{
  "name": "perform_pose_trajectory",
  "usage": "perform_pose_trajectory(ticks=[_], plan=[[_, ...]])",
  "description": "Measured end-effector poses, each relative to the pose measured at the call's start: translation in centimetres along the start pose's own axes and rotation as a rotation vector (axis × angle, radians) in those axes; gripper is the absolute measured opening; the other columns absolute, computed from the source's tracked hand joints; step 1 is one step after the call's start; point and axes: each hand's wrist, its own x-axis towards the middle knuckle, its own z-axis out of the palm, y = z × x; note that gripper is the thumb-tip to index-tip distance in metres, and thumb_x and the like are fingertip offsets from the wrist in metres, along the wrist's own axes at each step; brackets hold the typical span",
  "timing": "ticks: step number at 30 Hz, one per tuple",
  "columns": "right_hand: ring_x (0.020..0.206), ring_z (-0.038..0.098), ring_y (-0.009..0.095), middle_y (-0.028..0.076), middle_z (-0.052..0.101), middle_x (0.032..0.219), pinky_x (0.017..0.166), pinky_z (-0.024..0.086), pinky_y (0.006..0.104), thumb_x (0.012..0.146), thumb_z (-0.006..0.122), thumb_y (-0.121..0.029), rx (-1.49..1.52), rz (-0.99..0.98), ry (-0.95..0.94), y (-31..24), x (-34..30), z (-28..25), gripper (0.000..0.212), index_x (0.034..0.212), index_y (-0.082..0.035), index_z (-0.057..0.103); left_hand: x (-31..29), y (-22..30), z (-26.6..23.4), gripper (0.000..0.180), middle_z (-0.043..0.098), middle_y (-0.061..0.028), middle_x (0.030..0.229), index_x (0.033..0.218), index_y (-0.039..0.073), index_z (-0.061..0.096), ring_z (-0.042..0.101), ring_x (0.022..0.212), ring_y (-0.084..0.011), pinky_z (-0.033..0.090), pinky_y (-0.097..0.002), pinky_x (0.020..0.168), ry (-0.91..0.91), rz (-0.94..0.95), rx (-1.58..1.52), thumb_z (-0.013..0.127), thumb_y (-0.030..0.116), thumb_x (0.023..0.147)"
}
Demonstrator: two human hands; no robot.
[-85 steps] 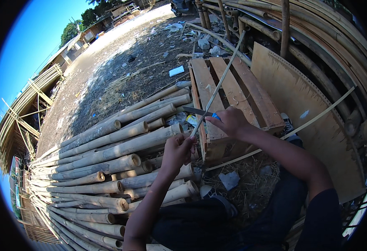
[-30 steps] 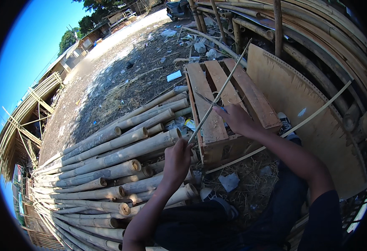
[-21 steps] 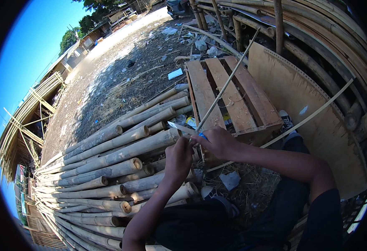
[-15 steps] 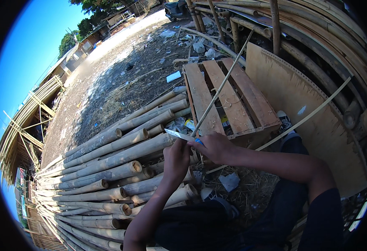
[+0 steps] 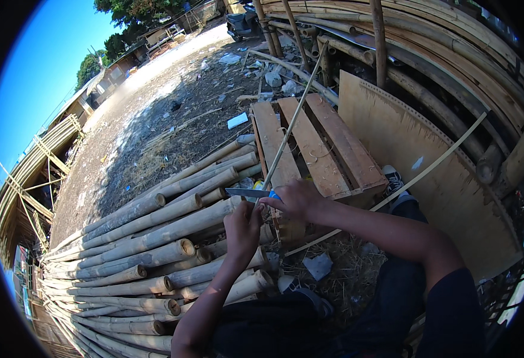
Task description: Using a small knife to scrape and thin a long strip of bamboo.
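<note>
My right hand [image 5: 298,200] is closed around the blue handle of a knife [image 5: 245,192]. Its blade points left and lies across a thin bamboo strip [image 5: 290,128] near the strip's lower end. Fingers of my left hand [image 5: 242,225] are closed on that lower end, just under the blade. From there the strip slants up and away over a slatted wooden crate [image 5: 284,167], where curled shavings lie on the boards. The two hands are close together, with the right thumb near the strip. My fingers hide part of the handle and the strip's end.
Stacked bamboo poles [image 5: 154,230] lie left of my hands, cut ends toward me. A plywood sheet [image 5: 429,173] leans at the right, with a second pale strip [image 5: 432,161] in front of it. More poles are racked behind upright posts [image 5: 378,45]. Litter covers the ground.
The whole scene has shifted slightly left in view. The knife blade now sits more level across the strip, and both hands keep their grips close together.
</note>
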Motion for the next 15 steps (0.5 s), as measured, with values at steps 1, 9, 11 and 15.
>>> perform_pose_trajectory(ticks=[1, 9, 11, 15], plan=[[0.062, 0.065, 0.036, 0.019, 0.062, 0.061, 0.059, 0.052, 0.0465, 0.092, 0.043, -0.059, -0.009, -0.001, 0.004, 0.1, 0.1, 0.0, 0.065, 0.067, -0.003, 0.064, 0.1, -0.1, 0.0, 0.02, 0.059, -0.0061, 0.057, 0.08, -0.003, 0.058, 0.05, 0.042, -0.0084, 0.037, -0.0266, 0.039, 0.009, 0.01, -0.01, 0.06, 0.013, 0.091], [0.059, 0.063, 0.037, 0.018, 0.06, 0.058, 0.059, 0.049, 0.0473, 0.094, 0.042, -0.056, 0.079, 0.338, 0.133, 2.9, 1.5, -1.1, 0.064, 0.067, -0.002, 0.063, -0.1, -0.4, -0.6, 0.018, 0.062, -0.0114, 0.061, 0.08, -0.004, 0.059, 0.058, 0.049, -0.0173, 0.043, -0.0318, 0.048, -0.022, 0.002, 0.085, 0.061, 0.011, 0.089], [0.058, 0.062, 0.037, 0.018, 0.059, 0.057, 0.059, 0.048, 0.047, 0.095, 0.041, -0.056, 0.129, 0.39, 0.119, 5.6, 0.5, -3.9, 0.065, 0.066, -0.001, 0.062, -1.0, 0.3, -1.8, 0.016, 0.064, -0.0143, 0.064, 0.082, -0.004, 0.059, 0.064, 0.056, -0.0229, 0.047, -0.0342, 0.056, -0.081, -0.138, 0.068, 0.061, 0.011, 0.088], [0.055, 0.06, 0.035, 0.017, 0.055, 0.054, 0.059, 0.046, 0.0455, 0.095, 0.041, -0.056, 0.248, 0.392, 0.068, 7.5, -1.4, -2.6, 0.066, 0.062, 0.0, 0.056, -0.7, 0.8, -1.6, 0.016, 0.065, -0.0141, 0.065, 0.083, -0.004, 0.06, 0.064, 0.058, -0.0228, 0.048, -0.0339, 0.057, -0.167, -0.126, 0.094, 0.06, 0.01, 0.089]])
